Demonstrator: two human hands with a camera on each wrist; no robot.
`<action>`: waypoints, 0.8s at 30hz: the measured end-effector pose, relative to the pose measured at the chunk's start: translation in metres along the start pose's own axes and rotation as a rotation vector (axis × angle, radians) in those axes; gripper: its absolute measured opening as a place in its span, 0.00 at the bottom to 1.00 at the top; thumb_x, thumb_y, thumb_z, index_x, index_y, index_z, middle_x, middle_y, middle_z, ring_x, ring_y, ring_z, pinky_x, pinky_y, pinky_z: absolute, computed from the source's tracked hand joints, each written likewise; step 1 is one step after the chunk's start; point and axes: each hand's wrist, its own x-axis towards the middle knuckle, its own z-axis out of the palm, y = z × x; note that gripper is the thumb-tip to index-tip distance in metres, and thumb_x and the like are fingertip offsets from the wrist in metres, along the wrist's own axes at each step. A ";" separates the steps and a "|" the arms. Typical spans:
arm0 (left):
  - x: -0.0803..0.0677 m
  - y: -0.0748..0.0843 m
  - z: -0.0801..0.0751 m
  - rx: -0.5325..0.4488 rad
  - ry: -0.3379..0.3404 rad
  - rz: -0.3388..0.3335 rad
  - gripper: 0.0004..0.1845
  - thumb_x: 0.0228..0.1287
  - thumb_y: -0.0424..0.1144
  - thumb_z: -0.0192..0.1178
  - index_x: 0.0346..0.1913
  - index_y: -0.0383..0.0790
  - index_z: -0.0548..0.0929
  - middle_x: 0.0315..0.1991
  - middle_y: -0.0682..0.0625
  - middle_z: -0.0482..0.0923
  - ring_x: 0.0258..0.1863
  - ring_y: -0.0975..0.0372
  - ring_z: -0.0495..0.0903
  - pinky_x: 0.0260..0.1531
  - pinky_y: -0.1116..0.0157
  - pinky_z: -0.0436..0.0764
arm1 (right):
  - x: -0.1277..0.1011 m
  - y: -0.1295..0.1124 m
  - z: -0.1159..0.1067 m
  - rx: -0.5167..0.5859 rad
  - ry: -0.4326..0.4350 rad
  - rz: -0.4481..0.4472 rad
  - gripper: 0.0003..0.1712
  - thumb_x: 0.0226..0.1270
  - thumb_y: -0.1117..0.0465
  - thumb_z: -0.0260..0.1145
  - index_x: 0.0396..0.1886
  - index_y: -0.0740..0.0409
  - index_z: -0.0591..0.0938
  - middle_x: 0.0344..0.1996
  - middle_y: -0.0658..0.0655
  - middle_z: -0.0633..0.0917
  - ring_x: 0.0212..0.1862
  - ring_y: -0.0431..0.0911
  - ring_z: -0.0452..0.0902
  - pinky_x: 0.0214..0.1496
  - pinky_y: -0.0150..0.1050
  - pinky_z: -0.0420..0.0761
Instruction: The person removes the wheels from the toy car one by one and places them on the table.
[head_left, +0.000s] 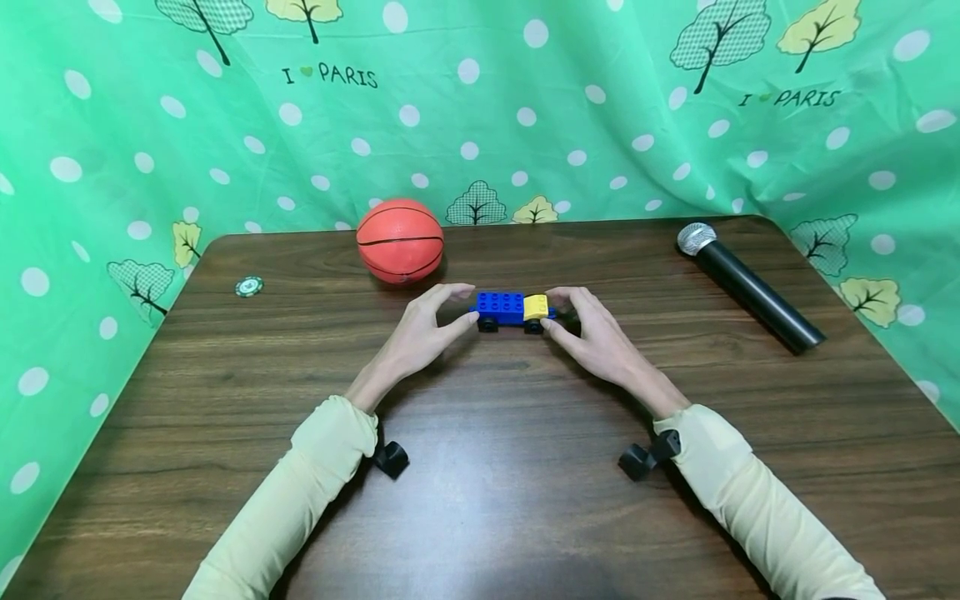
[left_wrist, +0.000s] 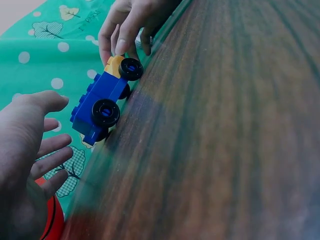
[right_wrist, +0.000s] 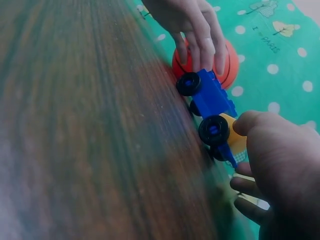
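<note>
Head view: a toy car (head_left: 513, 310) built of blue and yellow bricks stands on its black wheels on the dark wooden table (head_left: 480, 500), a little beyond the table's middle. The left hand (head_left: 422, 333) meets the car's blue end — thumb at the near corner, fingers arched over the far side; the left wrist view shows these fingers spread and loose, and whether they actually grip cannot be told. The right hand (head_left: 596, 333) closes on the yellow end (head_left: 536, 307), thumb and fingers pinching the brick. Behind the car, near the left hand, rests an orange ball (head_left: 400, 240). A black microphone (head_left: 750, 285) lies well apart at the right; a small green chip (head_left: 249, 287) lies at the far left.
</note>
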 end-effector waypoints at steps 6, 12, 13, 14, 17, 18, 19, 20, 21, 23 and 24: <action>0.003 -0.001 0.002 -0.012 -0.003 0.005 0.23 0.72 0.40 0.67 0.66 0.36 0.79 0.60 0.44 0.80 0.62 0.55 0.76 0.65 0.54 0.72 | 0.002 0.001 0.002 0.005 0.010 -0.017 0.26 0.77 0.59 0.65 0.68 0.64 0.73 0.56 0.63 0.78 0.58 0.56 0.73 0.60 0.55 0.72; 0.006 -0.003 0.004 -0.009 -0.013 0.008 0.23 0.73 0.38 0.66 0.66 0.34 0.79 0.60 0.44 0.80 0.62 0.55 0.77 0.65 0.54 0.72 | 0.003 0.003 0.004 0.008 0.020 -0.035 0.25 0.77 0.60 0.65 0.68 0.64 0.73 0.55 0.63 0.78 0.57 0.55 0.74 0.59 0.54 0.73; 0.006 -0.003 0.005 -0.009 -0.014 0.008 0.23 0.73 0.38 0.66 0.66 0.34 0.79 0.60 0.44 0.80 0.62 0.55 0.77 0.65 0.54 0.72 | 0.004 0.003 0.004 0.011 0.021 -0.037 0.25 0.77 0.60 0.65 0.68 0.64 0.73 0.55 0.63 0.78 0.57 0.54 0.74 0.59 0.54 0.73; 0.006 -0.003 0.005 -0.008 -0.016 0.006 0.23 0.73 0.38 0.66 0.66 0.35 0.79 0.60 0.44 0.80 0.62 0.55 0.77 0.65 0.54 0.72 | 0.004 0.004 0.004 0.014 0.021 -0.040 0.25 0.77 0.60 0.65 0.68 0.64 0.73 0.55 0.62 0.78 0.56 0.54 0.74 0.59 0.53 0.73; 0.007 -0.004 0.006 -0.007 -0.022 0.001 0.23 0.73 0.38 0.66 0.66 0.36 0.79 0.60 0.44 0.80 0.62 0.55 0.77 0.65 0.54 0.72 | 0.005 0.004 0.005 0.026 0.023 -0.049 0.25 0.76 0.61 0.66 0.68 0.64 0.74 0.54 0.63 0.78 0.55 0.54 0.74 0.57 0.52 0.73; 0.007 -0.004 0.007 -0.007 -0.024 -0.002 0.23 0.73 0.39 0.65 0.67 0.36 0.79 0.60 0.44 0.81 0.62 0.55 0.77 0.65 0.54 0.72 | 0.005 0.004 0.006 0.028 0.022 -0.051 0.25 0.76 0.61 0.66 0.68 0.64 0.74 0.54 0.63 0.78 0.55 0.54 0.74 0.56 0.52 0.74; 0.007 -0.005 0.007 -0.007 -0.024 -0.006 0.22 0.73 0.39 0.65 0.66 0.37 0.79 0.60 0.44 0.81 0.62 0.55 0.77 0.65 0.54 0.72 | 0.005 0.004 0.006 0.031 0.022 -0.052 0.25 0.76 0.61 0.66 0.68 0.64 0.74 0.54 0.63 0.78 0.55 0.54 0.74 0.55 0.51 0.74; 0.008 -0.005 0.007 -0.008 -0.025 -0.009 0.22 0.73 0.38 0.65 0.66 0.37 0.79 0.60 0.44 0.81 0.62 0.55 0.77 0.65 0.55 0.72 | 0.005 0.004 0.006 0.033 0.021 -0.053 0.25 0.76 0.61 0.66 0.68 0.64 0.74 0.54 0.63 0.78 0.54 0.54 0.74 0.54 0.51 0.74; 0.008 -0.005 0.007 -0.010 -0.024 -0.011 0.22 0.73 0.38 0.65 0.66 0.37 0.79 0.60 0.44 0.81 0.62 0.56 0.77 0.65 0.55 0.72 | 0.006 0.004 0.006 0.035 0.020 -0.053 0.25 0.76 0.62 0.66 0.68 0.64 0.74 0.54 0.63 0.79 0.54 0.54 0.75 0.54 0.51 0.74; 0.008 -0.005 0.008 -0.014 -0.021 -0.019 0.22 0.73 0.38 0.65 0.66 0.37 0.80 0.60 0.44 0.81 0.62 0.56 0.78 0.65 0.55 0.73 | 0.006 0.004 0.006 0.034 0.020 -0.054 0.25 0.76 0.62 0.66 0.68 0.64 0.74 0.54 0.63 0.79 0.54 0.54 0.75 0.53 0.50 0.74; 0.009 -0.006 0.008 -0.015 -0.021 -0.021 0.21 0.73 0.38 0.65 0.66 0.37 0.80 0.60 0.44 0.81 0.62 0.56 0.78 0.65 0.55 0.73 | 0.006 0.004 0.006 0.032 0.021 -0.055 0.25 0.76 0.62 0.66 0.68 0.64 0.74 0.54 0.63 0.79 0.54 0.54 0.75 0.53 0.50 0.74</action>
